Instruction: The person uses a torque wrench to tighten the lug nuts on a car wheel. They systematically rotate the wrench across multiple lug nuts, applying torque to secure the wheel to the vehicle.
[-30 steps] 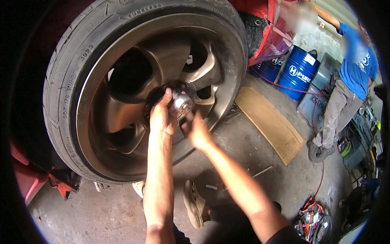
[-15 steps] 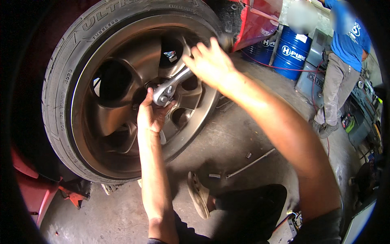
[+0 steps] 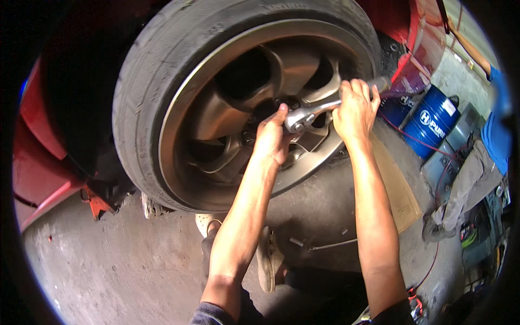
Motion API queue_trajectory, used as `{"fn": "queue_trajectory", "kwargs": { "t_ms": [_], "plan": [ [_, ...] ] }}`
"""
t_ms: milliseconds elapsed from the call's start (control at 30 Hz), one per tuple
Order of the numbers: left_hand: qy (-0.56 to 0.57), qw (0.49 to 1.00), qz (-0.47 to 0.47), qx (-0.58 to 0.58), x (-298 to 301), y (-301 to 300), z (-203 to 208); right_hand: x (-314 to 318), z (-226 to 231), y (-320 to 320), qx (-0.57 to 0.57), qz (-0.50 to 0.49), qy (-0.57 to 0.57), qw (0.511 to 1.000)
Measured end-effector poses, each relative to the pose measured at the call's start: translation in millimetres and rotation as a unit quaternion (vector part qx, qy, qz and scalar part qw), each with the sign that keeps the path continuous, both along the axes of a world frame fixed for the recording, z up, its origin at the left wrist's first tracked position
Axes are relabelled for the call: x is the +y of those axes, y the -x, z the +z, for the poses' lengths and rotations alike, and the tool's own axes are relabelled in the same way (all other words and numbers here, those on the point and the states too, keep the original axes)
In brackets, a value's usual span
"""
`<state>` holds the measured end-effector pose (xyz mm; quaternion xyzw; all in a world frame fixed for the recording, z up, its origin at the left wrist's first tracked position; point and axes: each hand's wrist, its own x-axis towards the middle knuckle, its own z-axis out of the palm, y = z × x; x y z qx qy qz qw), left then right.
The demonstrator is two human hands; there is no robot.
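Note:
A bronze-coloured wheel rim [image 3: 219,119] inside a black tyre [image 3: 141,108] stands upright in front of me. At its centre is a chrome ratchet wrench [image 3: 320,108], pointing out to the right from the lug nut area. My left hand [image 3: 272,134] closes about the ratchet's head, with the thumb along its near side. Further out, my right hand [image 3: 355,111] wraps round the handle, and the dark handle end sticks out past the fingers. Whatever sits between the ratchet and the wheel is hidden by the left hand.
Red car bodywork [image 3: 46,157] flanks the wheel, and a red jack stand [image 3: 96,203] is low at left. On the concrete floor lie a metal bar [image 3: 333,245], a small socket [image 3: 296,242] and cardboard [image 3: 398,189]. Blue drums [image 3: 430,122] and a person in blue [image 3: 495,141] are at right.
My view has shifted, so the wheel appears farther right. The ratchet handle has swung downward to the right, nearer level. My right hand has come down with it; the left stays at the head.

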<state>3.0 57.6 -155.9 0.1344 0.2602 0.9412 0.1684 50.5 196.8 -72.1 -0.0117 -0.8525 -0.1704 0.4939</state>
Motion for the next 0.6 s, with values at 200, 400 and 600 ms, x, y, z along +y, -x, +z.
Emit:
{"fn": "queue_trajectory", "kwargs": {
  "t_ms": [200, 400, 600],
  "plan": [
    [-0.054, 0.998, -0.010, -0.038, 3.8, -3.3, 5.1, -3.5, -5.4, -6.7, -0.024, -0.015, 0.071, 0.997],
    [-0.133, 0.984, -0.088, -0.077, 11.8, 4.3, 6.4, -27.9, 5.4, -19.4, -0.246, -0.070, -0.082, 0.963],
    [-0.212, 0.972, -0.027, -0.100, 24.4, 20.5, 10.9, -40.2, 10.3, -15.1, -0.335, 0.085, -0.142, 0.928]
  ]
}}
